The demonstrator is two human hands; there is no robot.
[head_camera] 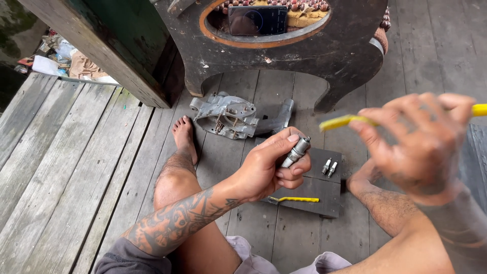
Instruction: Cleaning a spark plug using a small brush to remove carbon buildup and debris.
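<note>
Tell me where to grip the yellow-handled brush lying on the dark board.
Grip the yellow-handled brush by its yellow handle, coming from above and pinching across its width. It lies flat on the dark board, bristle end toward the left hand, so the long handle to the right is free.

A grey metal engine casing (225,116) lies near 2 small spark plugs (329,167).

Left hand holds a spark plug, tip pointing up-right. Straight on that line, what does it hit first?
Likely the yellow-handled tool held in the right hand. The left hand aims the spark plug toward it, but depth is unclear; the tool may sit higher, so the plug could pass under.
</note>
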